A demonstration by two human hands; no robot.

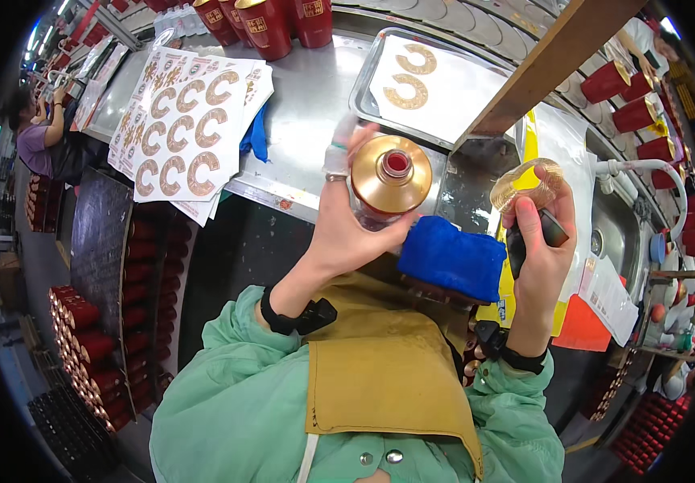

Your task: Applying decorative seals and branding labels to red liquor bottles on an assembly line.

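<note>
My left hand is wrapped round a bottle with a gold shoulder and a red open neck. A white wrapping covers one of its fingers. My right hand pinches a curved gold sticker between thumb and fingers. In that palm also sits a black object, mostly hidden, so its kind is unclear. Between my hands, just below the bottle, is a block covered in blue cloth. A metal tray beyond the bottle holds a white sheet bearing two C-shaped gold stickers.
Left on the metal bench lie sheets of C-shaped stickers, beside a blue cloth. Red cups stand behind. A wooden post slants across at right, near a sink and white pipe. Another person works far left.
</note>
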